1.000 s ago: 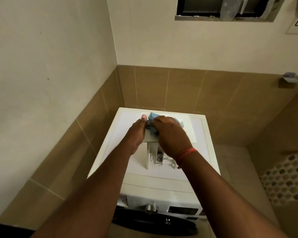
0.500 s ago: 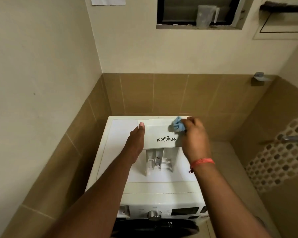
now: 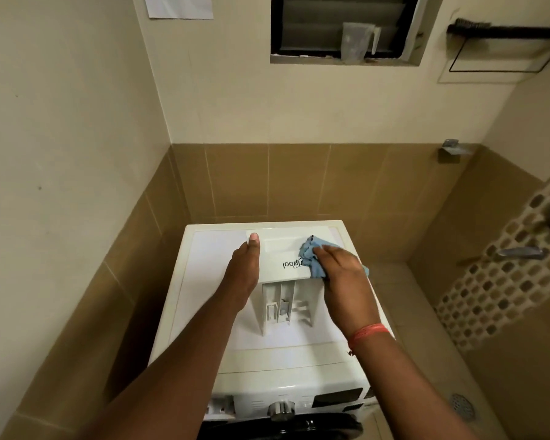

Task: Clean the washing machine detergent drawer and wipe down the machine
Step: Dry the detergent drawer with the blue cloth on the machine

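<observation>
So the detergent drawer [image 3: 286, 274] sits pulled out on top of the washing machine [image 3: 210, 281], long axis running toward me, left hand [image 3: 243, 274] bracing its left edge, fingers hidden, right hand [image 3: 343, 274] clutching the blue cloth [image 3: 311, 258] on the front panel, unwiped plastic leftward.

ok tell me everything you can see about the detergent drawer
The detergent drawer is white, plastic-looking, and out of the machine, lying on the washing machine top with its front panel toward the wall. The panel bears black lettering, partly covered. Behind it, open compartments with dividers face up. The left hand rests flat against the panel's left end; the right hand presses a blue cloth on its right side.
</observation>
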The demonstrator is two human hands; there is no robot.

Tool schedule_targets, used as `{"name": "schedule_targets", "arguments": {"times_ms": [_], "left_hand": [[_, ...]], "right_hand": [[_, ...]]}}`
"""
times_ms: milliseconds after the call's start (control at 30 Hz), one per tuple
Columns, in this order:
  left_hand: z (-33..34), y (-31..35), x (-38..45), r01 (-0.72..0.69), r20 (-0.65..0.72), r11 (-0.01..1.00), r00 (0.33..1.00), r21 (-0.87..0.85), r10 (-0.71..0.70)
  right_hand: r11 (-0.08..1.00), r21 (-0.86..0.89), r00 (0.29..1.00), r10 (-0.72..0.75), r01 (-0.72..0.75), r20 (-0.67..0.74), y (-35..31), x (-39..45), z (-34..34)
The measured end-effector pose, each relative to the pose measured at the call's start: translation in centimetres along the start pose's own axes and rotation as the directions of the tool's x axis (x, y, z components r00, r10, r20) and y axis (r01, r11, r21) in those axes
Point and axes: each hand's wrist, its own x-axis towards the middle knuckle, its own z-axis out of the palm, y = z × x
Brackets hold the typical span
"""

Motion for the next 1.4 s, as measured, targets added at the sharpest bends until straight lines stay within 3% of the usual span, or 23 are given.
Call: {"name": "schedule_targets", "arguments": {"times_ms": [100,233,400,567,700,767,833,967,1067,1267,1400], "left_hand": [[0.0,0.1,0.1,0.015,0.006,0.999,1.000,0.029,-0.015],[-0.1,-0.1,0.0,0.003,0.011,0.998,1.000,0.060,-0.004],[-0.3,-0.1,-0.5,-0.009,0.014,0.998,1.000,0.069,0.008],[-0.2,-0.2,-0.6,-0.010,0.002,0.996,1.000,0.086,0.010],[0.1,0.1,-0.5,-0.062,0.011,0.998,0.998,0.024,0.062],[0.2,0.4,-0.7,-0.091,0.027,0.996,0.995,-0.024,0.092],[0.2,0.4,-0.7,-0.064,0.017,0.998,0.998,-0.013,0.065],[0.2,0.3,-0.5,0.013,0.007,1.000,1.000,-0.004,-0.013],[0.3,0.3,-0.4,0.022,0.011,1.000,1.000,-0.012,-0.022],[0.9,0.3,-0.2,-0.028,0.014,0.996,0.999,-0.089,0.030],[0.7,0.4,-0.7,-0.031,0.027,0.984,0.999,-0.177,0.036]], "right_hand": [[0.998,-0.046,0.999,-0.050,0.050,-0.001,-1.2,-0.8,0.8],[0.996,-0.088,1.000,0.005,-0.003,0.022,-0.4,0.3,0.2],[0.993,-0.077,0.979,0.106,-0.094,0.172,1.0,5.6,-0.5],[0.993,-0.073,0.966,0.103,-0.087,0.237,-0.7,8.1,0.8],[0.987,0.078,0.934,-0.158,0.140,0.320,-5.0,8.2,2.8],[0.967,0.108,0.915,-0.255,0.232,0.313,-5.8,8.0,3.0],[0.964,0.116,0.921,-0.263,0.239,0.288,-4.6,8.0,2.5],[0.994,0.026,0.958,-0.108,0.105,0.267,-0.2,7.8,0.8],[0.997,0.062,0.961,-0.058,0.043,0.269,0.2,8.1,0.8],[0.950,0.222,0.927,-0.273,0.219,0.255,-6.1,8.0,3.0],[0.940,0.250,0.939,-0.284,0.232,0.196,-6.9,7.0,2.9]]}}
